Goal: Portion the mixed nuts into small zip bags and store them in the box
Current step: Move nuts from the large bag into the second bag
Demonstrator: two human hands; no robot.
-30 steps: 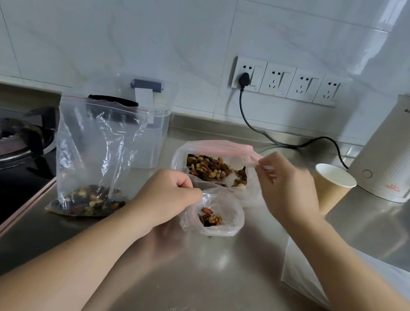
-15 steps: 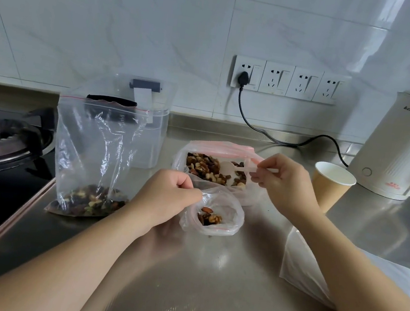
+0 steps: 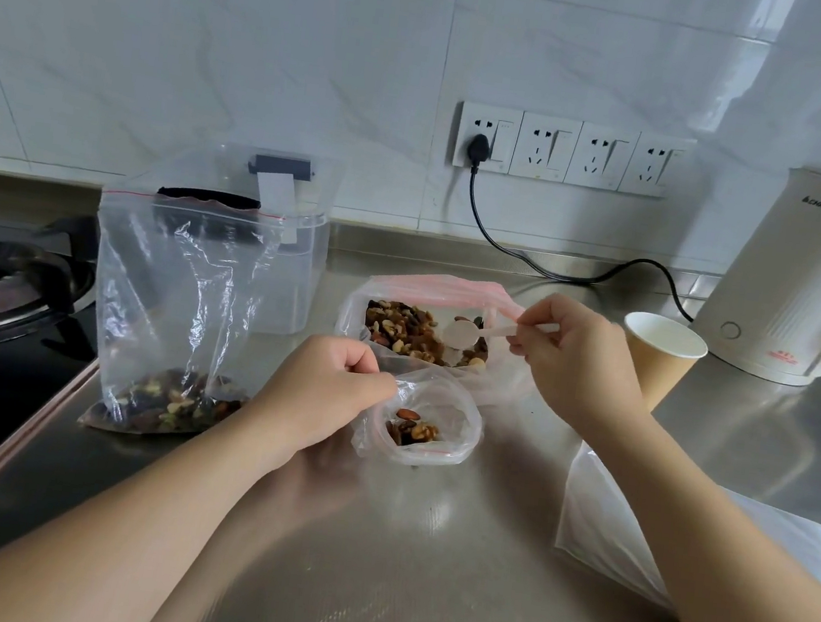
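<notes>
The small clear zip bag [image 3: 427, 429] holding a few nuts stands on the steel bench [image 3: 418, 570], its rim pinched in the left hand [image 3: 321, 393] grip, while the right hand [image 3: 576, 354] pinches a white plastic spoon [image 3: 478, 332] over the open nut bag [image 3: 426, 333]; the white kettle [image 3: 804, 286], cut off at right, reads "CHIGO".

— What differs from a second ago?
— The right hand [image 3: 580, 355] now shows a white plastic spoon [image 3: 491, 332], its empty bowl over the nuts in the open bag [image 3: 423, 335].
— And before?
— The spoon was hidden at the bag's rim.
</notes>
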